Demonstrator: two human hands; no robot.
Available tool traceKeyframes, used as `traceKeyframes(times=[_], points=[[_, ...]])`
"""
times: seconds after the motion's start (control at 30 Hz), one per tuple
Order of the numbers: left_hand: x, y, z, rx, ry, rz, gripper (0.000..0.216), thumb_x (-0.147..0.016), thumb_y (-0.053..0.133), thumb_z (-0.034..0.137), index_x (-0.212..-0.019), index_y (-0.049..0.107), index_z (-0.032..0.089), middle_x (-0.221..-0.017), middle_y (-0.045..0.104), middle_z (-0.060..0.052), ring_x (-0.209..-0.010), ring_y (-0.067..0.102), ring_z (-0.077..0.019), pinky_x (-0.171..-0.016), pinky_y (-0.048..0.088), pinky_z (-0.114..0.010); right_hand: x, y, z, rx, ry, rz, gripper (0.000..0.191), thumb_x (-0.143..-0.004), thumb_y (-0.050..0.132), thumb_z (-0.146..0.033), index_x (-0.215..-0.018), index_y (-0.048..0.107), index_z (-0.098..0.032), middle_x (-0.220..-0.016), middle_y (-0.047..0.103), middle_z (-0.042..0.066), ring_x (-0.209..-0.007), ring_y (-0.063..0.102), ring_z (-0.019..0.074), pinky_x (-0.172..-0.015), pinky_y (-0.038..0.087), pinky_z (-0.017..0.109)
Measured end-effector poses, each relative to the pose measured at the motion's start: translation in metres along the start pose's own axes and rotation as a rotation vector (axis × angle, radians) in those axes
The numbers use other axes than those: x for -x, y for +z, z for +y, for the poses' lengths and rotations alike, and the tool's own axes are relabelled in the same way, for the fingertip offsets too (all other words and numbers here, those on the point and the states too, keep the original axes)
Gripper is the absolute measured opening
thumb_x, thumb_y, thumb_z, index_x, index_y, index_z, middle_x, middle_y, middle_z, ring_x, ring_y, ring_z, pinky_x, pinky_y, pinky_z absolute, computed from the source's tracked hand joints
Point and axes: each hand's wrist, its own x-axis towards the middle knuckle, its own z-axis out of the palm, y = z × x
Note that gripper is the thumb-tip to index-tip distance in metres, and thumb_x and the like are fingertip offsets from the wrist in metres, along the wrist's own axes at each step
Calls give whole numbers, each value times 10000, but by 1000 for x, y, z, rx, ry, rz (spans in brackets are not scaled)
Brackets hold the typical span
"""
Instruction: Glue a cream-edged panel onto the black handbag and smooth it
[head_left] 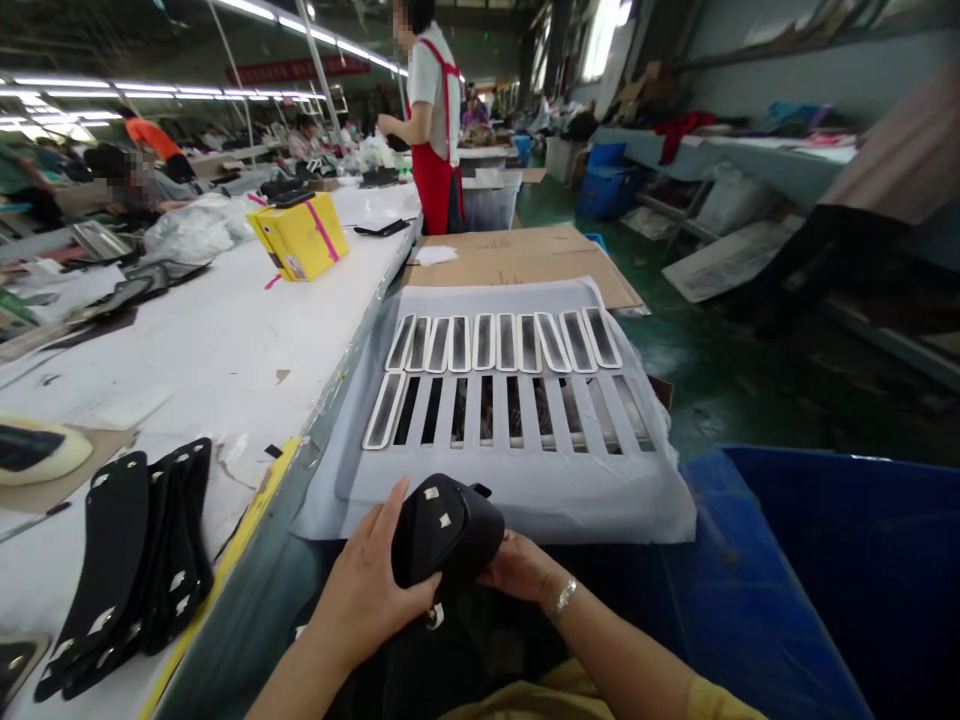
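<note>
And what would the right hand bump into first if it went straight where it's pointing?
The black piece: the right hand points leftward and seems to touch it. Past that, perhaps the left hand, though depth is unclear.

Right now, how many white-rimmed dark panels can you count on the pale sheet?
11: ten panels side by side in the upper row, and one lone panel below that row's left end; none appears hidden.
</note>
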Motion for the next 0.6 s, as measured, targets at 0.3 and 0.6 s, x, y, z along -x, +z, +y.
traceKeyframes(times=[0.3, 0.6], points=[[-5, -4, 7, -26, -51, -55, 898, -687, 636, 346, -1455, 186, 224, -1382, 441, -101, -1292, 415, -279, -1076, 352, -451, -19, 27, -24, 130, -154, -46, 356, -737, 690, -339, -1044, 686, -161, -1101, 677, 74, -1019, 606, 225, -997, 395, 383], [5, 8, -1, -15, -7, 48, 869, -685, 587, 229, -1450, 177, 252, -1381, 451, -104, -1280, 433, -290, -1067, 367, -482, -3, 39, -46, 683, -370, -145, 354, -722, 694, -263, -1070, 696, -199, -1107, 673, 78, -1091, 558, 289, -1040, 323, 458]])
